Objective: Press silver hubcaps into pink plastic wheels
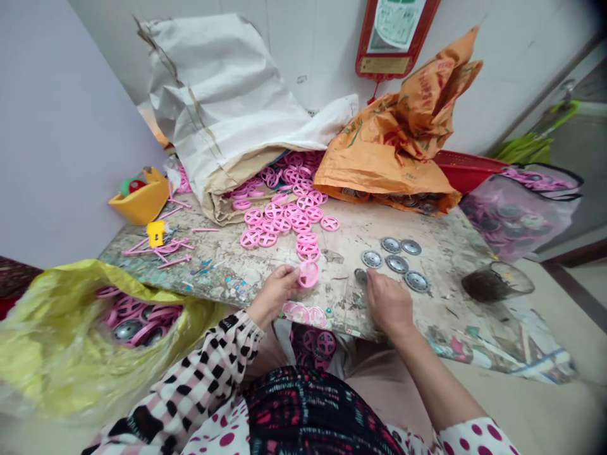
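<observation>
Near the front edge of the worn table, my left hand pinches a pink plastic wheel ring by its left rim. To the right, the fingers of my right hand are closed on a grey wheel disc, seen nearly edge-on and partly hidden. Just beyond that hand lie several loose grey discs. A heap of pink wheel rings spreads from the mouth of a white sack and trails toward my left hand.
An orange sack with grey discs inside stands at the back right. Pink rods and a yellow container are at the left. A yellow bag of wheels hangs lower left. A tipped clear cup with dark contents lies right.
</observation>
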